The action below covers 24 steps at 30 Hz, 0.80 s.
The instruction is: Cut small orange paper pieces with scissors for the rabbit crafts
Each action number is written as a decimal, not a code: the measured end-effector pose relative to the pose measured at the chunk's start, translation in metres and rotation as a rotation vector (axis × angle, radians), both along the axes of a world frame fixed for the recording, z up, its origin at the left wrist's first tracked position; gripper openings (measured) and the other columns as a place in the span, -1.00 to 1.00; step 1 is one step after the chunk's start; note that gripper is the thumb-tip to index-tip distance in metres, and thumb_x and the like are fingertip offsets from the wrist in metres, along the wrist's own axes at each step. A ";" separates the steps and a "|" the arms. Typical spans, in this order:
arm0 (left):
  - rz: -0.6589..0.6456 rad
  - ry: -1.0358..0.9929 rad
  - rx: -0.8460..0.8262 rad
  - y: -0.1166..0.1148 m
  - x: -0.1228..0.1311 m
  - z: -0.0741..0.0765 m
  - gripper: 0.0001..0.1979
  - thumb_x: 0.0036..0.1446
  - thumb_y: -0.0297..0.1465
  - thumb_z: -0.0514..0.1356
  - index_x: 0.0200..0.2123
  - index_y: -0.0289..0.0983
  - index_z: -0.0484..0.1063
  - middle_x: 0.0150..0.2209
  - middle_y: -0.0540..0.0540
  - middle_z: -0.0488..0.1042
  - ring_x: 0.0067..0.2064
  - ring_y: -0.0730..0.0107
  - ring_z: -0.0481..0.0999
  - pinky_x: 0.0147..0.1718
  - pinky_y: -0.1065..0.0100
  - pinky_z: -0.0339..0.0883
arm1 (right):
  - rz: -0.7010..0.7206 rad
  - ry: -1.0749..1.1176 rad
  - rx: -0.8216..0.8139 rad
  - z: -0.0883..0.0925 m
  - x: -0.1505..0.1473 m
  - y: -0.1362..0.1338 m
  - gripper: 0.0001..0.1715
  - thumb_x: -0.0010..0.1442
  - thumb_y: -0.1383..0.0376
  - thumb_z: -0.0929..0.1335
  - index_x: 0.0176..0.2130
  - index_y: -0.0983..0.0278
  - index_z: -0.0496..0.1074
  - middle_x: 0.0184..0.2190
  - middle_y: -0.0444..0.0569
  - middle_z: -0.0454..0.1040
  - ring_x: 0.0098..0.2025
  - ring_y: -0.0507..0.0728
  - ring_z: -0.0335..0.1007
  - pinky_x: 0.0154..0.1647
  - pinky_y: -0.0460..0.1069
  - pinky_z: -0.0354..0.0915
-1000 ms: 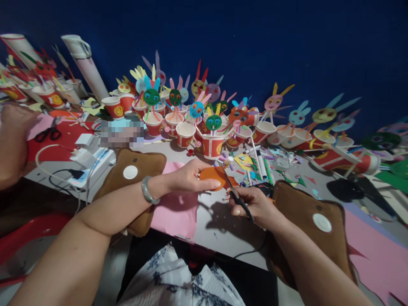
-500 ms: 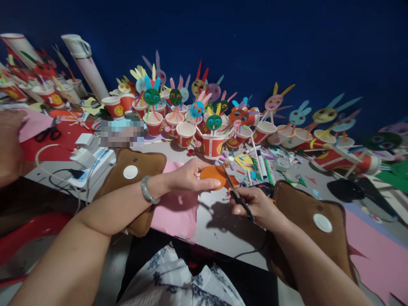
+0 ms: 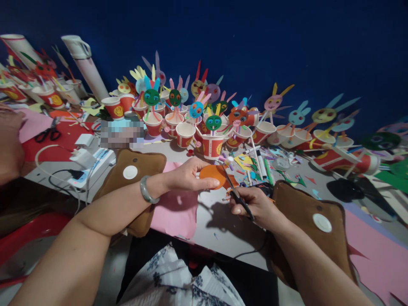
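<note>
The work surface is a pale grey table (image 3: pixel 219 225), positioned against a dark blue wall (image 3: pixel 204 34). The reference landmark is the green-faced cup (image 3: pixel 208 147), an upright paper cup bearing a green rabbit face. Similar paper cups (image 3: pixel 153 126) with coloured rabbit faces extend to its left, its right and behind it. Far to its left stand a pale thermos (image 3: pixel 91 72) and, lower, a white power strip (image 3: pixel 83 177) with plugs and cables, beside a red sheet (image 3: pixel 75 138). Another person's hand (image 3: pixel 8 144) is at the far left of the cup, near black scissors. Paper scraps (image 3: pixel 244 162) and markers (image 3: pixel 261 165) lie to its right. Two brown pads (image 3: pixel 307 238) with white discs flank the space before it, and a pink sheet (image 3: pixel 177 214) lies to its front left. Directly in front of the cup, an orange paper piece (image 3: pixel 210 175) is raised above the table; the left hand (image 3: pixel 186 176) pinches it between thumb and fingers. The right hand (image 3: pixel 255 206) is curled around the dark-handled scissors (image 3: pixel 240 202), whose blades meet the paper's right portion. The red-and-white cups carry yellow round emblems; the small characters on the landmark's white panel are illegible.
</note>
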State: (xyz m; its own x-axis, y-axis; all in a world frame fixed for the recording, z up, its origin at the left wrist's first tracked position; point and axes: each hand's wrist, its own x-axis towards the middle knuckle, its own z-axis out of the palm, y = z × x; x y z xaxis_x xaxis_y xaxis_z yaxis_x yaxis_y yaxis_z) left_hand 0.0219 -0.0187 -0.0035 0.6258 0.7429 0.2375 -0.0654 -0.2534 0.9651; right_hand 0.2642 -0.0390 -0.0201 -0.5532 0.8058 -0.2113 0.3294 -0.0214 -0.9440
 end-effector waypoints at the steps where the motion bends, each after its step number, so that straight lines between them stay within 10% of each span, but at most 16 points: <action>1: 0.001 -0.001 0.001 0.000 0.000 0.000 -0.72 0.10 -0.29 0.24 -0.51 -0.38 0.34 -0.55 0.02 0.31 -0.50 0.60 0.26 -0.52 0.52 0.15 | 0.002 -0.001 0.002 0.000 0.000 0.000 -0.41 -0.19 -0.11 0.52 -0.59 0.32 0.35 -0.68 -0.18 0.29 -0.62 -0.03 0.15 -0.61 -0.10 0.06; 24: -0.024 0.030 -0.003 -0.001 0.001 -0.002 -0.74 0.11 -0.27 0.22 -0.41 -0.39 0.44 -0.49 -0.03 0.39 -0.45 0.54 0.33 -0.46 0.48 0.23 | 0.015 -0.072 0.093 0.003 0.000 0.001 -0.36 -0.23 -0.17 0.51 -0.55 0.35 0.39 -0.64 -0.16 0.28 -0.56 -0.03 0.11 -0.57 -0.11 0.06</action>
State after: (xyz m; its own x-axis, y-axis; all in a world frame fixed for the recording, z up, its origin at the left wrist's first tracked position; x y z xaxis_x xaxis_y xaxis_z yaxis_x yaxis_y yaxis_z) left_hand 0.0234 -0.0197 -0.0055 0.6504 0.7283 0.2160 -0.0429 -0.2488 0.9676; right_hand 0.2641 -0.0376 -0.0172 -0.5511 0.8158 -0.1754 0.3959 0.0707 -0.9156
